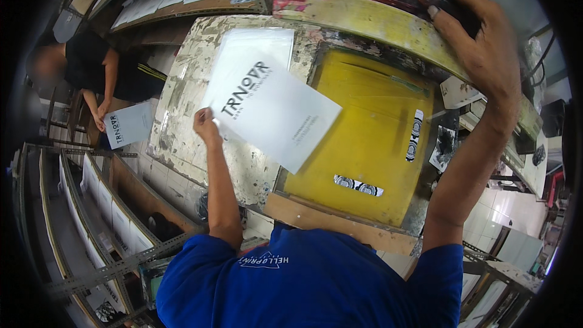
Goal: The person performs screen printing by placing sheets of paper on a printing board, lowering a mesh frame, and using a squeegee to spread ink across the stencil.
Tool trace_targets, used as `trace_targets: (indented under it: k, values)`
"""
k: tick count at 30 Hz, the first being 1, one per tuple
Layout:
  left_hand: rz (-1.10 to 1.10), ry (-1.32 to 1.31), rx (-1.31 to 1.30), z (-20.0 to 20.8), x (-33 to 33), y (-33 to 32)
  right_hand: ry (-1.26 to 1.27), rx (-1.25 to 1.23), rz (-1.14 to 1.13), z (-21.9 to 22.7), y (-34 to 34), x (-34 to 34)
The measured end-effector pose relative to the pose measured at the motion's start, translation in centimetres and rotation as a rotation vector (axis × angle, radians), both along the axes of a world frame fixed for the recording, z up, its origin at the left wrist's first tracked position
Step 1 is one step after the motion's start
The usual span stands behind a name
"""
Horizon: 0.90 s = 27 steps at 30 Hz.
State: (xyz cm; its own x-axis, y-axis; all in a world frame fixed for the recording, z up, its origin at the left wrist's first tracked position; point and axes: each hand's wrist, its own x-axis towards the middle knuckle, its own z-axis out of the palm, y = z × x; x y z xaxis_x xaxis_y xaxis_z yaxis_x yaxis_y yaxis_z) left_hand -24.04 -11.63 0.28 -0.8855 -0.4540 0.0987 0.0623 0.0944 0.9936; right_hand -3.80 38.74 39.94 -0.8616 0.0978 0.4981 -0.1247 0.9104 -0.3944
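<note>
My left hand point(206, 126) pinches the left edge of a white plastic bag point(282, 118) with dark printing on it. The bag lies slanted, partly over a stack of white bags point(255, 42) and partly over a flat yellow printing board point(364, 152). Two black-and-white patterned strips point(415, 135) are stuck on the board's right and near sides. At the upper right, my right hand point(477, 39) is closed around the dark, ink-stained part of a raised screen printing frame point(364, 15). Its long wooden side is smeared yellow and pink.
A paint-flaked worktable point(182, 103) carries the board and stack. At the left, a co-worker point(91, 67) in dark clothes holds a similar printed bag point(128, 125). A shelf point(182, 15) of printed bags stands at the far left; slotted racks point(115, 203) fill the near left.
</note>
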Motion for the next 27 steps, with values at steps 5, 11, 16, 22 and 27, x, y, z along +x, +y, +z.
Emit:
trace_targets:
  k: [5,11,16,22,27]
  values:
    - [0.267,-0.035,0.035,-0.8,1.0,-9.3,-0.004,0.039,-0.035,-0.4,0.2,0.0]
    - [0.493,-0.004,0.075,-1.1,0.2,-17.3,-0.033,0.014,-0.043,-0.3,0.1,0.2]
    - [0.6,-0.012,-0.476,0.0,-0.2,-19.0,-0.022,-0.019,-0.027,-0.5,-0.1,0.2]
    - [-0.276,0.35,-0.757,2.3,4.6,1.5,-0.019,0.026,-0.071,-1.0,0.6,0.2]
    - [-0.567,0.079,-1.134,-0.2,10.5,10.1,-0.04,0.0,-0.05,-0.6,0.8,0.1]
